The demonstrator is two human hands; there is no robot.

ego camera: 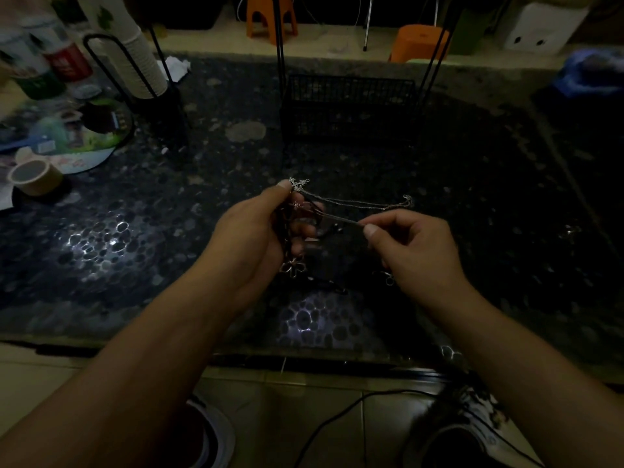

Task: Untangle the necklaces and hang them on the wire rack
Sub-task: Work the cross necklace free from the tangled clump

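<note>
The left hand [256, 231] grips a tangled bunch of necklaces [300, 211] above the dark table [135, 231] — the right hand [415, 248] pinches one chain [341, 219] taut. The wire rack [351, 106] stands behind.

The wire rack [351, 96] is cut off at the top. The left hand [256, 234] hides part of the tangled necklaces [304, 211].

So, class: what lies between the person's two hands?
In the head view, thin silver chains stretch from the tangle gripped in the left hand to the right hand, which pinches one strand.
</note>
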